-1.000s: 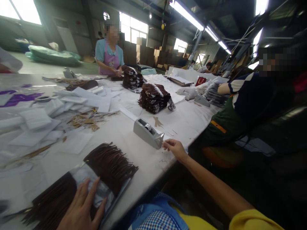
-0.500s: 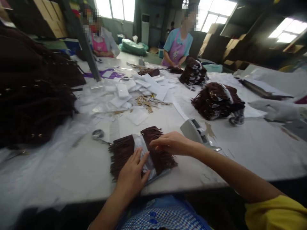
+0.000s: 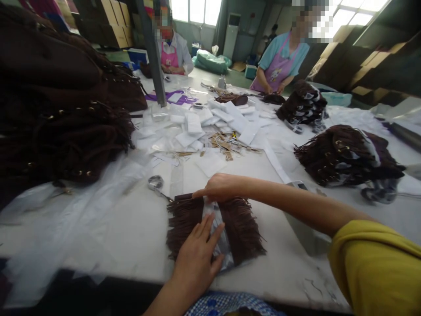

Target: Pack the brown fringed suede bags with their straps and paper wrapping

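Observation:
A dark brown fringed bag (image 3: 242, 230) lies flat on the white table in front of me. Down its middle runs a band of clear, shiny plastic (image 3: 226, 248). My left hand (image 3: 197, 252) rests on the band and the left half of the bag, fingers spread flat. At the bag's far edge is my right hand (image 3: 219, 188), its fingers curled and pressed together; whatever they hold is hidden beneath them. A round, plastic-wrapped piece (image 3: 155, 181) on a short strap sticks out from the bag's far left corner.
Brown fringed bags are heaped at left (image 3: 66, 118) and stacked at right (image 3: 348, 153). White foam pieces (image 3: 194, 123) and tan tags (image 3: 226, 145) litter the table's middle. A grey post (image 3: 154, 57) rises beyond. My right forearm partly covers a grey tape dispenser (image 3: 298, 186). Two people work across the table.
My right hand has moved from the bag's right half to its far edge. My left hand still lies on the band. The whole view has swung left, shifting everything rightward.

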The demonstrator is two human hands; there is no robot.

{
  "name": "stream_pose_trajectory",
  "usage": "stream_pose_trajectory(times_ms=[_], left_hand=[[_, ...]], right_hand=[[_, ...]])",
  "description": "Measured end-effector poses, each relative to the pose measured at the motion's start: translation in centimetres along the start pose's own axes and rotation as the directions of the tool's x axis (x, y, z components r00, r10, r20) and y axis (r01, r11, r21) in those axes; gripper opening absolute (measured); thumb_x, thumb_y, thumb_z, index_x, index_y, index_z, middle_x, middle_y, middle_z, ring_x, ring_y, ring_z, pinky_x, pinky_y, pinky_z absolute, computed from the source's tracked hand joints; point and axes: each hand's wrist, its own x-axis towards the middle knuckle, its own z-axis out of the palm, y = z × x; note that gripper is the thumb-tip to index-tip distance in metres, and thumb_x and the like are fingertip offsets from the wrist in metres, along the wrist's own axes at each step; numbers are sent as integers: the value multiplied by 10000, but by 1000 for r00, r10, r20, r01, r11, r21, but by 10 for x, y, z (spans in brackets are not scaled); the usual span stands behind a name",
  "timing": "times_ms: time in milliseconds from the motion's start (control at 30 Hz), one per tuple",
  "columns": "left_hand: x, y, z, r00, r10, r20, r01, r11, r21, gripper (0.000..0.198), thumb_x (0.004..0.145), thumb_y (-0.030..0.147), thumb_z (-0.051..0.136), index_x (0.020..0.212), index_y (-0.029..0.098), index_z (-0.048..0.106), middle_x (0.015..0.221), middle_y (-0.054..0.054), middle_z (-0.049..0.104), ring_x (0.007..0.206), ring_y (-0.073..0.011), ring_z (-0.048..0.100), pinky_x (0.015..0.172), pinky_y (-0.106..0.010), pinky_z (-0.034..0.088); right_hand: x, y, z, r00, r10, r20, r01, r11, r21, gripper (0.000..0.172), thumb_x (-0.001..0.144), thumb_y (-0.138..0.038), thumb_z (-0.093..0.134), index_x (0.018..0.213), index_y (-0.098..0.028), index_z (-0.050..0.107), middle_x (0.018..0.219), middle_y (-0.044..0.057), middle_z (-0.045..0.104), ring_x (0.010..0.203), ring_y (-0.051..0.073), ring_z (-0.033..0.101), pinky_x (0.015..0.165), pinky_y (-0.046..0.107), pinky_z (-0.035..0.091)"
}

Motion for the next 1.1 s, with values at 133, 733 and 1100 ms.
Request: stream_pose_trajectory(times_ms=[133, 733, 1100], left_hand=[[0, -1, 2, 1000, -2, -2, 2, 1000, -17, 719, 782, 203, 680, 1453, 217, 422, 1576, -147, 315, 1428, -330, 346, 1095, -503, 450], [1, -3, 1, 1000, 23, 21, -23, 1000, 19, 668, 797, 229, 682, 1427, 226, 463, 1563, -166, 334, 1421, -330, 358, 1088, -516, 445], [-36, 7, 4, 962, 246, -114, -224, 958, 181, 531, 962, 268, 505, 1474, 170, 400, 1550, -114, 368, 1456, -287, 293, 1189, -530, 278]], right_hand=[[15, 4, -3, 997, -46, 55, 48, 998, -48, 494, 864, -323, 673, 1346, -298, 567, 809, 40, 738, 710, 179, 645, 599, 269, 357], [-24, -9, 51, 913, 115, -392, -21, 971, 236, 285, 1006, -348, 486, 1208, -231, 649, 1251, 69, 672, 1136, 186, 624, 997, 313, 445], [-103, -113, 94, 795, 323, -514, -191, 937, 293, 497, 985, -404, 521, 1450, -241, 456, 1506, 75, 462, 1443, 233, 335, 1211, 506, 213]])
